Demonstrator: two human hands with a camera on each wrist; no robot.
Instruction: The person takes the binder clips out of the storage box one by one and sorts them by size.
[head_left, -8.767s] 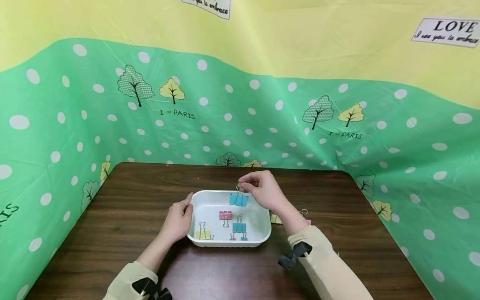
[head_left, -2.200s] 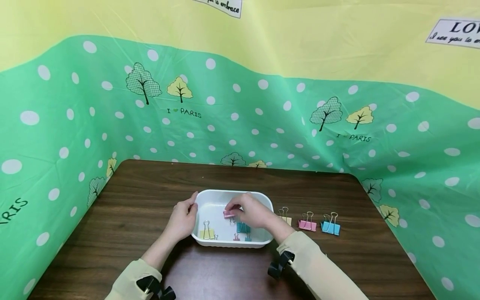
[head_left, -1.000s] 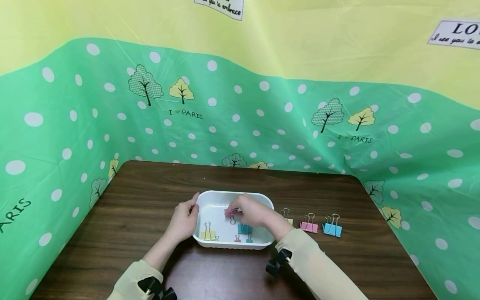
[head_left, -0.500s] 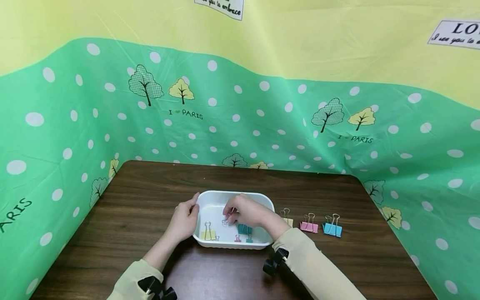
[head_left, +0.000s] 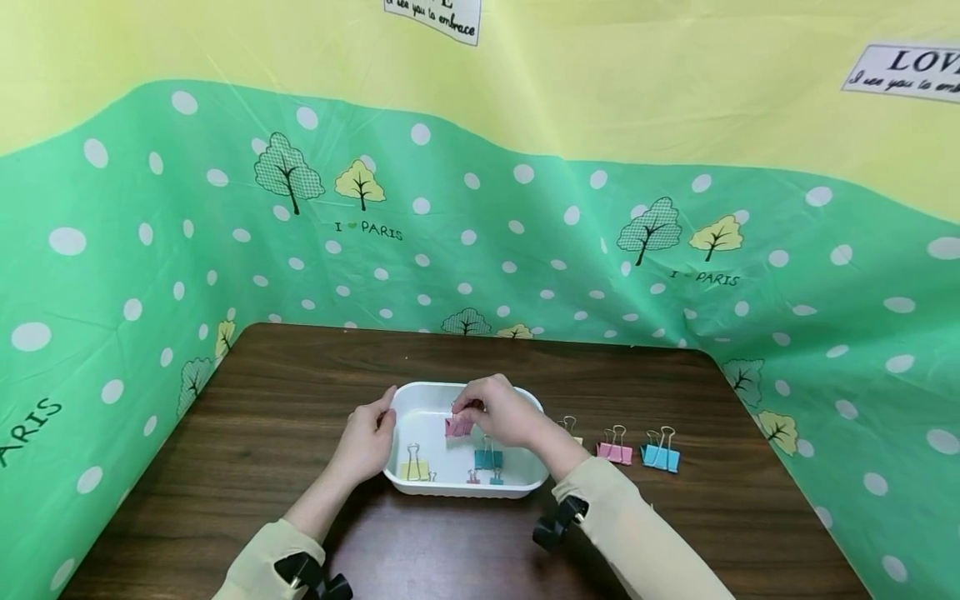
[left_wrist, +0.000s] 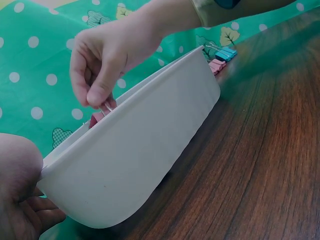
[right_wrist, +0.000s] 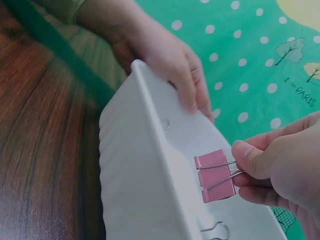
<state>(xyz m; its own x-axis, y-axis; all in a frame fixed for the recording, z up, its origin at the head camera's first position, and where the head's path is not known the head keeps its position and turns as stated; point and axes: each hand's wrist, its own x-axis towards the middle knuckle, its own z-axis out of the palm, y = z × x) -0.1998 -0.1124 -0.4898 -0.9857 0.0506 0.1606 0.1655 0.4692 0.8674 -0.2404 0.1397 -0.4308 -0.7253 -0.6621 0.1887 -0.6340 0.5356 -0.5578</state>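
Note:
A pink binder clip [right_wrist: 216, 176] hangs by its wire handles from the thumb and fingers of my right hand [head_left: 501, 412], which pinches it inside the white plastic tray [head_left: 465, 490]. My left hand [head_left: 367, 442] grips the tray's left end, thumb over the rim. Lower in the tray sit a yellow binder clip [head_left: 414, 471] and a blue binder clip [head_left: 488, 459]. Near the front wall are a tiny pink clip [head_left: 473, 477] and a tiny blue clip [head_left: 497, 477]. A small wire handle [head_left: 432, 476] shows beside the yellow clip.
Right of the tray, a pink binder clip [head_left: 615, 452] and a blue binder clip [head_left: 661, 457] stand in a row on the dark wooden table [head_left: 420, 550]. A yellow clip [head_left: 577, 438] is partly hidden by the right forearm. Green dotted cloth [head_left: 420, 275] surrounds the table.
Earlier the right hand held a blue clip, which now stands on the table at right. Since then it has taken the pink clip by its handles and raised it slightly. The left hand stays.

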